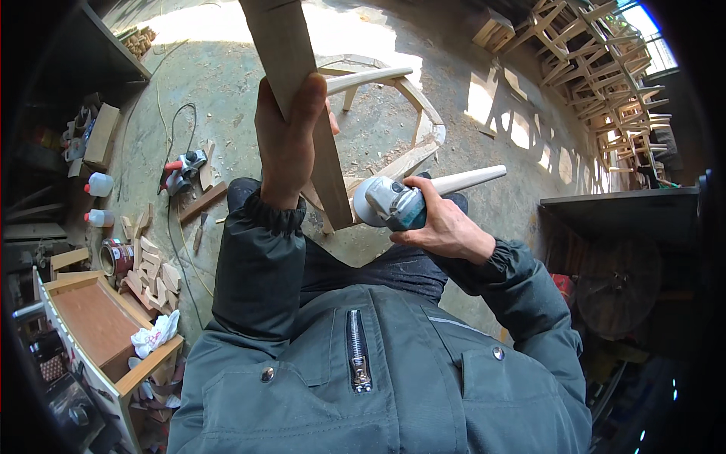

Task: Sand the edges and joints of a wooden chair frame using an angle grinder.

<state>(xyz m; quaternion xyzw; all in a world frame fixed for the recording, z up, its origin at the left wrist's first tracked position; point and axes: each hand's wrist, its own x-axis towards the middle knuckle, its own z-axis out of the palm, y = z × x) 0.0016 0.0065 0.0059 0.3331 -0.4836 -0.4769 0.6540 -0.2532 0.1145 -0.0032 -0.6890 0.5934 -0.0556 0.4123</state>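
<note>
My left hand (290, 144) is closed around a long flat wooden board (281, 41), its thumb across the upper face. The board slants from the top of the view down to the space between my knees. My right hand (448, 228) grips an angle grinder (402, 206) with a grey and teal body. Its round pale disc (369, 201) is right beside the board's lower end; whether they touch I cannot tell. Beyond my hands a many-sided ring-shaped wooden frame (429, 130) stands on the floor. A tapered wooden leg (478, 178) points out to the right by the grinder.
On the left lie a red-and-grey power tool (181, 172) with a cord, wood offcuts (155, 272), a tin can (116, 257) and white jugs (99, 184). A wooden drawer (94, 321) is nearer. Stacked chair frames (597, 83) fill the far right; a dark table (620, 216) is at right.
</note>
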